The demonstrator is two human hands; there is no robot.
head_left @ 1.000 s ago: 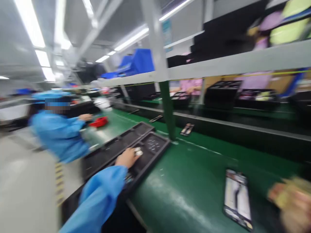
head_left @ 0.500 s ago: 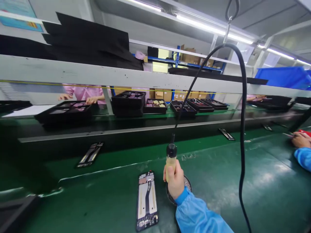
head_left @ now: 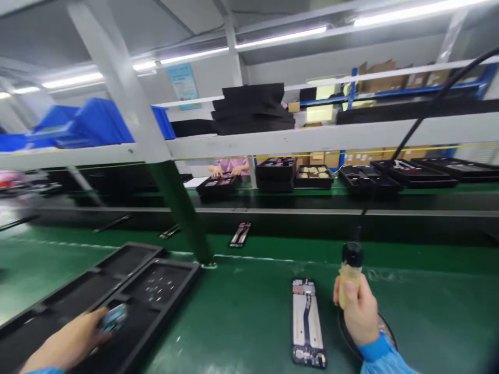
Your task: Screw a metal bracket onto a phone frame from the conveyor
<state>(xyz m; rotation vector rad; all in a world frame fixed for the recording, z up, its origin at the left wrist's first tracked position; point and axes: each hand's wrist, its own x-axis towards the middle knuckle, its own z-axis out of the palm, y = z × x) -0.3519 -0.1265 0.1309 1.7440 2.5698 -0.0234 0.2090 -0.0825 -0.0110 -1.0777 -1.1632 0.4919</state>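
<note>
My right hand (head_left: 360, 309) is wrapped round the yellowish handle of a corded electric screwdriver (head_left: 353, 267), held upright with its black, cabled end on top. Under that hand, a round dish (head_left: 388, 330) is partly covered; its contents are hard to make out. To its left lies an opened phone body (head_left: 307, 322), its inside showing a pale plate and a dark ribbon cable. At the lower left, my left hand (head_left: 74, 335) pinches a small blurred bluish, shiny piece (head_left: 114, 318) over a black compartmented tray (head_left: 183, 267). Small shiny bits lie in one compartment.
A green post (head_left: 179, 208) rises behind the tray. Further phone bodies (head_left: 240, 235) lie along the strip at the back of the green bench. Beyond a ledge stand black trays of parts (head_left: 276, 171), and a person in pink (head_left: 232, 166) works there. A black cable (head_left: 436, 101) slants up right.
The view has swung left, bringing my left hand with the bluish piece and the black tray into sight. My right hand still grips the screwdriver over the dish.
</note>
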